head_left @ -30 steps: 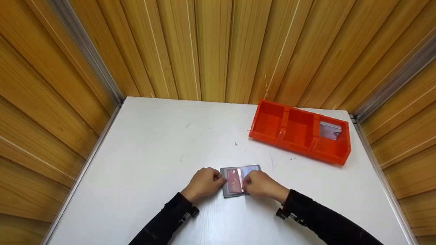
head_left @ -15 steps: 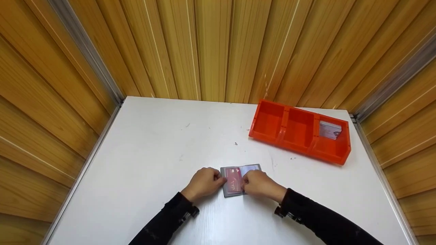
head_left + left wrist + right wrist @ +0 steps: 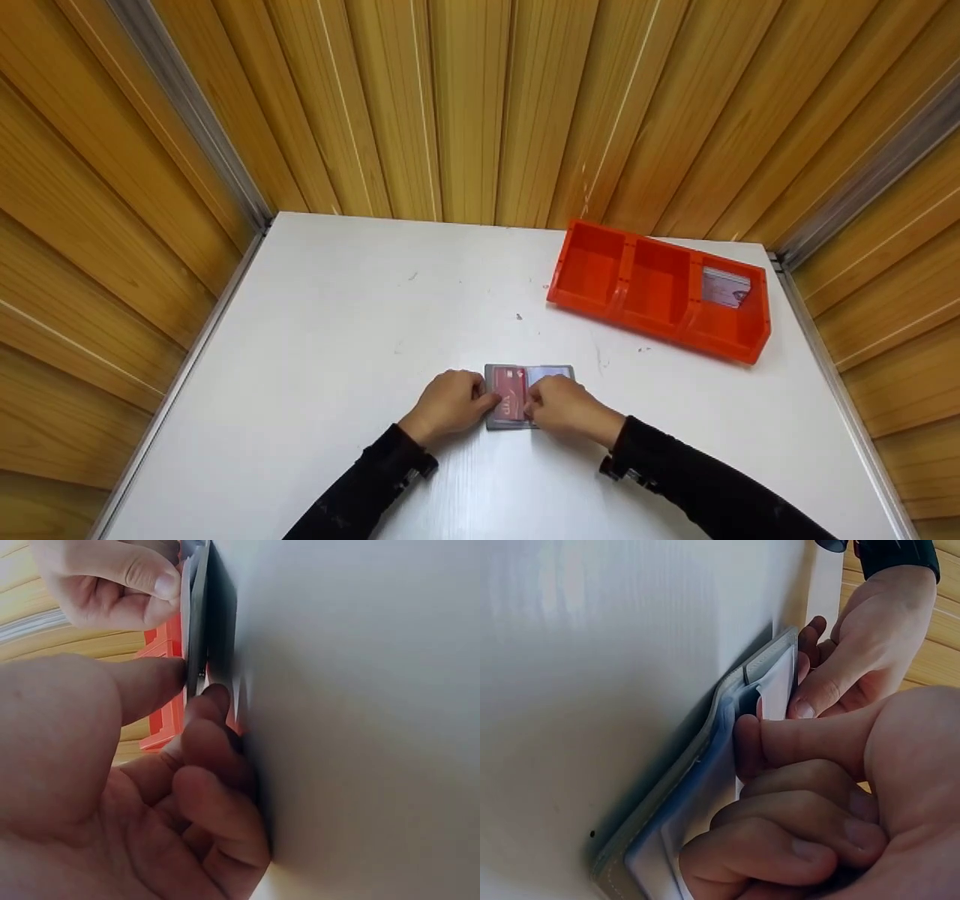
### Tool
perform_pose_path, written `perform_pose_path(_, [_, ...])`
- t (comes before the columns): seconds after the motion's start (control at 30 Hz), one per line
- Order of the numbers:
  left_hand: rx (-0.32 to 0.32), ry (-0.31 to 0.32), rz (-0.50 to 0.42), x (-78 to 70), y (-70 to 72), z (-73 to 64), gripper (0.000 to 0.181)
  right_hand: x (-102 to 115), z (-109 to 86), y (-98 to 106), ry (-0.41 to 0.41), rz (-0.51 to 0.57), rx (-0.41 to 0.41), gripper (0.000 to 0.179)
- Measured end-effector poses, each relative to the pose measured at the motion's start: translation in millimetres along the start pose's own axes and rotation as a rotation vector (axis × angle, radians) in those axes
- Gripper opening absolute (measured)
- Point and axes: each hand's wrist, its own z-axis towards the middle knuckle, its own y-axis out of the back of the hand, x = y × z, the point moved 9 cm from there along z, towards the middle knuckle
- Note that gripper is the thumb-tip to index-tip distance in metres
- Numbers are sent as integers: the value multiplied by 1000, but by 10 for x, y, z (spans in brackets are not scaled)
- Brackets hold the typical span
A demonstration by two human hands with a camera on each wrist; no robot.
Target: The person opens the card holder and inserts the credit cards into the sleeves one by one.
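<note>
A grey card holder [image 3: 491, 426] lies opened out on the white table, with clear sleeves inside. On its left half is a red card [image 3: 511, 390] marked VIP. My left hand [image 3: 450, 401] pinches the holder's left edge; in the left wrist view the thumb is on top and a fingertip beneath the cover [image 3: 196, 622]. My right hand [image 3: 566, 405] is at the card's right edge, over the fold, its fingers curled and the thumb pressed to the index finger [image 3: 746, 757]. The fingers hide the card's edge and much of the right half, where a pale bluish sleeve [image 3: 547, 371] shows.
Towards the back right stands an orange-red bin [image 3: 660, 337] with three compartments. Its right compartment contains a stack of pale printed cards [image 3: 725, 288]. Wood-patterned panels [image 3: 472, 112] rise behind the table [image 3: 360, 300] and at both sides.
The red card has shifted slightly left within the holder, and my right hand has moved a little left with it. The holder has turned slightly straighter. My left hand stays in place.
</note>
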Motion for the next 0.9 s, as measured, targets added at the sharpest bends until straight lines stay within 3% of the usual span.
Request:
perform_pose_path(0.23, [-12,-7,-5,-1,28,4,35,27,29,-28,7,14,23,40])
perform_pose_path(0.37, [-8,6,-27,5,30,10,33,55,12,14,16,37,32,32])
perform_pose_path(0.53, [-3,20,-35,17,16,16,33,73,-12,229,3,24,-17,15])
perform_pose_path(0.9, [3,66,-20,59,33,11,35,-86,47,815,54,33,-164,13])
